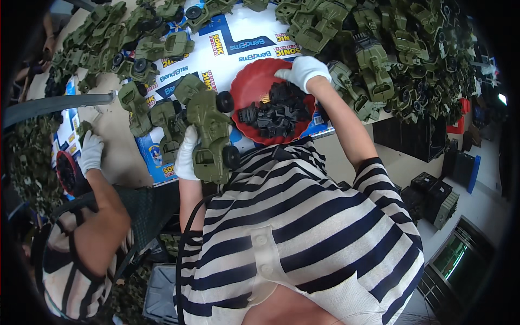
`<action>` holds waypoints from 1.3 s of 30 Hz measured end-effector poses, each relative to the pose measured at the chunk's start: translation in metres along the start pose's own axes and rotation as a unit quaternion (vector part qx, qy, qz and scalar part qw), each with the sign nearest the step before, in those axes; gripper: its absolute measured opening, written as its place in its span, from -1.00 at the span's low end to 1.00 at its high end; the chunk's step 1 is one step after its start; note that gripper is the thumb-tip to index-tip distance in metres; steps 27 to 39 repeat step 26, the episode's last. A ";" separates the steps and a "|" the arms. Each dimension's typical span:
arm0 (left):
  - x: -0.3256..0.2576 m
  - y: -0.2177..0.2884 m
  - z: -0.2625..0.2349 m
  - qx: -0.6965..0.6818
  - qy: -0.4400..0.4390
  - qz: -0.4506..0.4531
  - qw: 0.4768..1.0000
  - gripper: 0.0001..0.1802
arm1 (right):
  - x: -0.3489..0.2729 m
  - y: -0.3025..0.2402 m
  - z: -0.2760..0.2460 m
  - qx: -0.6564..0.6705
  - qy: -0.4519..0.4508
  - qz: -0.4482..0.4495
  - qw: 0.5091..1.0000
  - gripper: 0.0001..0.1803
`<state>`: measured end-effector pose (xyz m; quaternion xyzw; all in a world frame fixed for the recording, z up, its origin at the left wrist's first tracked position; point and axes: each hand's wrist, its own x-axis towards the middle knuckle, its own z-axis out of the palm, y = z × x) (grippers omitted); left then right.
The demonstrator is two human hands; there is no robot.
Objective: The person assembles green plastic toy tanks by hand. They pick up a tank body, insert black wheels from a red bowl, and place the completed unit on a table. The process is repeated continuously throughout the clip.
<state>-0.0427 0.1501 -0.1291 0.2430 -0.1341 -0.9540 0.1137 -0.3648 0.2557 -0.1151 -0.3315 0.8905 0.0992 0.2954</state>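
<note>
My left hand (187,156), in a white glove, is closed around the side of a green plastic toy vehicle (208,122) with black wheels on its right side. It holds the vehicle upright at the table's front edge. To the right, my white-gloved right hand (307,73) is over the far right part of a red scalloped bowl (244,81). One digit stretches out to the left, apart from the rest; the other fingertips are partly hidden. Below that hand, a pile of small black plastic parts (276,114) lies in the bowl.
Green toy vehicles (374,65) are heaped at the right and back of the table; more (165,116) lie beside my left hand. Printed cardboard (238,27) covers the tabletop. On the left, a co-worker's gloved hand (91,151) is near another red bowl (66,168). Dark crates (433,195) stand at right.
</note>
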 end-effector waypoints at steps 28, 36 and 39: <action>0.051 -0.001 0.056 0.571 -0.061 0.054 0.817 0.31 | -0.057 -0.011 0.000 0.511 -0.108 -0.236 0.819 -0.64; 0.051 -0.001 0.056 0.571 -0.061 0.054 0.817 0.31 | -0.057 -0.011 0.000 0.511 -0.108 -0.236 0.819 -0.64; 0.051 -0.001 0.056 0.571 -0.061 0.054 0.817 0.31 | -0.057 -0.011 0.000 0.511 -0.108 -0.236 0.819 -0.64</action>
